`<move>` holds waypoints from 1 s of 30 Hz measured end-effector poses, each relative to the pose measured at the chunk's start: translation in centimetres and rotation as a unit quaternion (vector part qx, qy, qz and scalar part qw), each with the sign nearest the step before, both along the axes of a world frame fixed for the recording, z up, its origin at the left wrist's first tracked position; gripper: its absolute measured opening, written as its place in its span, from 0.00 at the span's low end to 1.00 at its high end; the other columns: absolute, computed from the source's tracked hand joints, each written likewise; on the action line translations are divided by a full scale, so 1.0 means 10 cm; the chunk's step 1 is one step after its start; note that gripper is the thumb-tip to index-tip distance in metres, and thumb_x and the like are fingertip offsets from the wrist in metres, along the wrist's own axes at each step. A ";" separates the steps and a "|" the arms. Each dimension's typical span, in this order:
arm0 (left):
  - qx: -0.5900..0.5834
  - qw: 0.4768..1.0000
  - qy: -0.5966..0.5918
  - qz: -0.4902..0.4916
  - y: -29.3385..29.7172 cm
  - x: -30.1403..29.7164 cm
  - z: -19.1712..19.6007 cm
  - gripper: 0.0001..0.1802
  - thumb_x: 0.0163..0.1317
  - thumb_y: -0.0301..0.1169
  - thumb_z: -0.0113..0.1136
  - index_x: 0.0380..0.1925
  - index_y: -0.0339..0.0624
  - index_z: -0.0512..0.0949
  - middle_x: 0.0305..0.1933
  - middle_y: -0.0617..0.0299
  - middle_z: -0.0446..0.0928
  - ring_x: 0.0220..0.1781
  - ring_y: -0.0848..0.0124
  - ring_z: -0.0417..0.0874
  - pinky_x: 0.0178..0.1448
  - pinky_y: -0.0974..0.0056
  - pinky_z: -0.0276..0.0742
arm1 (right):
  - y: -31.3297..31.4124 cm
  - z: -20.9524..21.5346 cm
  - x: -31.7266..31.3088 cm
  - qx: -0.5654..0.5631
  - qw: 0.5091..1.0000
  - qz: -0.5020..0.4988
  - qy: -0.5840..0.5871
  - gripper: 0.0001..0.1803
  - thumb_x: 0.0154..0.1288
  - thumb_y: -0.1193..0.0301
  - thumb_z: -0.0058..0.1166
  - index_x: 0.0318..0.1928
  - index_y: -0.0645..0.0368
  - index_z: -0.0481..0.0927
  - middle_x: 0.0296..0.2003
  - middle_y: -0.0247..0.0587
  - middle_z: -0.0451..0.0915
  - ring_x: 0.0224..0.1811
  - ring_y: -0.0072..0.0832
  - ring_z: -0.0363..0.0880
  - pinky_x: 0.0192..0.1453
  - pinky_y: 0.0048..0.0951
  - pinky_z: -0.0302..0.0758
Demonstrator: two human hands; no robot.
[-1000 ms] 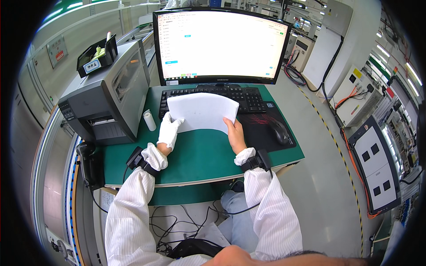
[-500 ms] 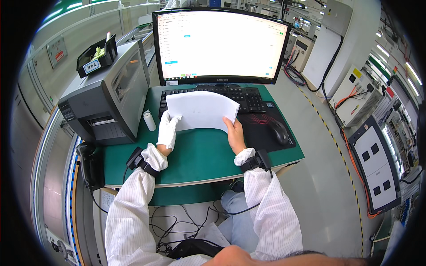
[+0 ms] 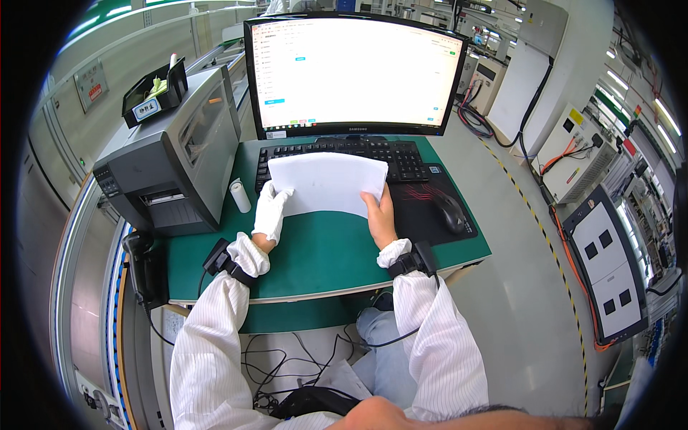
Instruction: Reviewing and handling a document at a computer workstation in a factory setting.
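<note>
A stack of white paper [image 3: 330, 183] is held upright and bowed between my two hands, above the green desk. My left hand [image 3: 270, 212], in a white glove, grips its left end with the thumb on the near face. At the right end my bare right hand [image 3: 380, 215] pinches the sheets, thumb in front and fingers behind. Behind the paper lies a black keyboard [image 3: 405, 159], partly covered by it. A black mouse [image 3: 451, 213] rests on a dark mouse pad [image 3: 419, 228], just right of my right hand.
A lit monitor [image 3: 355, 75] stands at the back of the green desk [image 3: 315, 265]. On the left are a grey label printer [image 3: 165, 158] with a black bin [image 3: 154, 93] on top, a small white roll [image 3: 240, 196] and a black handheld scanner [image 3: 143, 265]. Cables [image 3: 287, 362] tangle below.
The paper stack's top edge has flattened and its bow has changed slightly. Both hands keep their grip and have barely moved.
</note>
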State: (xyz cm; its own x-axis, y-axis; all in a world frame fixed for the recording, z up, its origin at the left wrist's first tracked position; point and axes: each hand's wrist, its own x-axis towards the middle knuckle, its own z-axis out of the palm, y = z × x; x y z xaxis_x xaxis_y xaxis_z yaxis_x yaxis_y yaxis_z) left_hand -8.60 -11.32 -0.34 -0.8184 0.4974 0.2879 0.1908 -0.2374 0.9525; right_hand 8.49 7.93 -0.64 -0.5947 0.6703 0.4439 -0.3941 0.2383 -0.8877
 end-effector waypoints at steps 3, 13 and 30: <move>0.001 1.000 0.005 0.000 -0.01 -0.01 -0.01 0.17 0.69 0.27 0.59 0.56 0.36 0.74 0.52 0.60 0.79 0.54 0.71 0.77 0.63 0.65 0.68 | -0.01 0.03 0.02 0.004 1.000 -0.007 0.001 0.17 0.73 0.70 0.51 0.59 0.63 0.73 0.50 0.44 0.81 0.53 0.31 0.78 0.62 0.33 0.72; 0.013 0.999 0.022 0.019 0.00 0.04 0.05 0.18 0.70 0.27 0.58 0.57 0.34 0.73 0.53 0.58 0.79 0.54 0.70 0.78 0.64 0.65 0.70 | -0.05 0.08 0.04 0.041 0.999 -0.016 0.021 0.17 0.76 0.70 0.50 0.60 0.63 0.73 0.51 0.45 0.81 0.55 0.31 0.78 0.63 0.33 0.71; 0.007 1.000 0.010 0.023 0.01 -0.04 -0.04 0.24 0.66 0.23 0.59 0.62 0.32 0.70 0.57 0.55 0.78 0.59 0.67 0.77 0.68 0.64 0.68 | 0.03 -0.01 0.02 0.041 0.998 -0.039 -0.028 0.21 0.74 0.70 0.47 0.63 0.65 0.69 0.55 0.52 0.78 0.57 0.39 0.77 0.66 0.37 0.70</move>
